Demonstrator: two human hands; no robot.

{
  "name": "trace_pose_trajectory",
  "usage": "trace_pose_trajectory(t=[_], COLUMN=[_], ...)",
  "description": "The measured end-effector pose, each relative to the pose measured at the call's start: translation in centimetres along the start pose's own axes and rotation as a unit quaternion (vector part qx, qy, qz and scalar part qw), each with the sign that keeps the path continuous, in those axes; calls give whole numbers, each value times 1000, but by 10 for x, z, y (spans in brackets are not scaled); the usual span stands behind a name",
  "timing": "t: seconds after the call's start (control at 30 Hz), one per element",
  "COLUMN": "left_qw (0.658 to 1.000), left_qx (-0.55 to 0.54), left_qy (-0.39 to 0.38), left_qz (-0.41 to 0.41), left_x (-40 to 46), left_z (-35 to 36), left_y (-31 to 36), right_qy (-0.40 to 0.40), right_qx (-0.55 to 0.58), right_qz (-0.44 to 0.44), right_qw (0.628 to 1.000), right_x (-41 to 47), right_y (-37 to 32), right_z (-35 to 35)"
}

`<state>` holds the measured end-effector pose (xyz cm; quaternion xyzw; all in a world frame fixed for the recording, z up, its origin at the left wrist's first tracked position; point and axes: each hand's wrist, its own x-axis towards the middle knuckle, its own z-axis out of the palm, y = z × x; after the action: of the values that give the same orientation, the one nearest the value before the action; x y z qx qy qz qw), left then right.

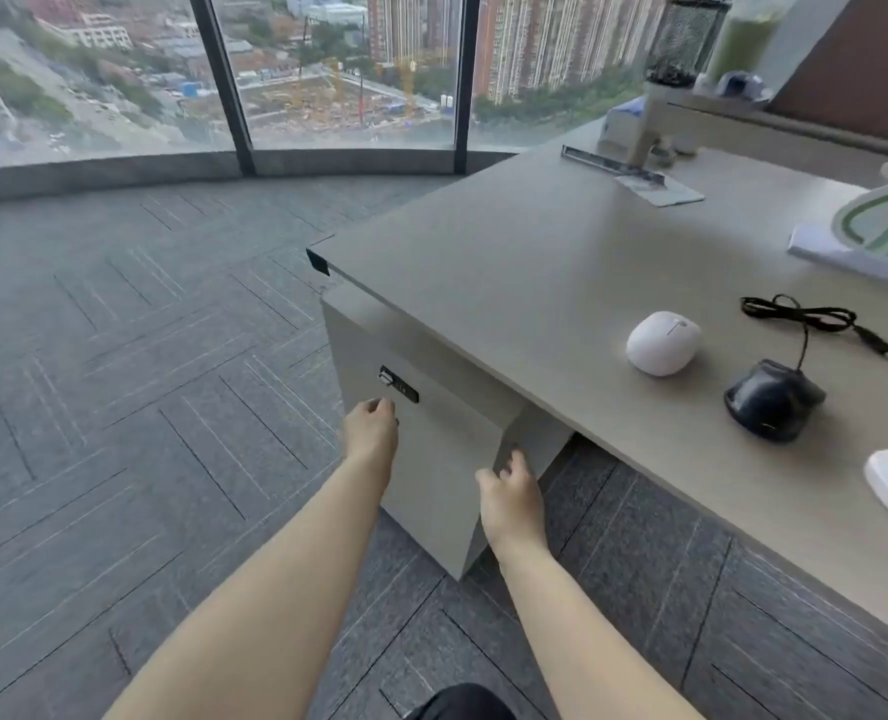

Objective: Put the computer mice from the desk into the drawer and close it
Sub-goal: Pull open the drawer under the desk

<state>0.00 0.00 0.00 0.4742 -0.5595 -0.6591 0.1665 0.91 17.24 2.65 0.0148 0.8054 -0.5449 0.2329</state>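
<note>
While both hands are reaching for the drawer (447,449) at the lower centre of the frame, the front is looking flush and shut, so the step in hand seems to be opening it. The left hand (371,433) is curling loosely at the panel's left edge, just below the small black lock (399,385); the right hand (512,493) is hooking its fingers round the panel's right edge; neither is gripping anything else. To do it well, I judge that both should pull evenly and straight out, so the front is not twisting. Well apart, at the right of the frame, the mice are lying on the desk (509,262): a rounded white mouse (663,343) and, just below it, a glossy black mouse (769,400) trailing a coiled black cable (805,319). A third white object at the right edge is showing too little to identify.
</note>
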Motion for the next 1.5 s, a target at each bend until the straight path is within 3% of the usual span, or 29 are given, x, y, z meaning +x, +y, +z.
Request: trace_pose_trajectory(t=[0.23,0.47,0.67,1.17,1.5], left_qw=[993,987,978,970,971], left_qx=[-85,-116,-159,-187,-183], left_qy=[34,61,93,126,136], left_qz=[-71,-89,-100,-94,-77], left_x=[43,61,37,-52,-76], left_z=[23,28,-5,-198,-263], left_y=[13,11,2,-53,-78], right_qy=[64,60,-11,-221,-284], right_qx=[32,6,-11,-66,-109], right_qz=[-13,-21,-36,-92,-96], right_qw=[997,998,999,969,948], right_x=[22,12,-20,-150,-186], right_y=[9,7,16,62,77], right_z=[12,13,13,61,88])
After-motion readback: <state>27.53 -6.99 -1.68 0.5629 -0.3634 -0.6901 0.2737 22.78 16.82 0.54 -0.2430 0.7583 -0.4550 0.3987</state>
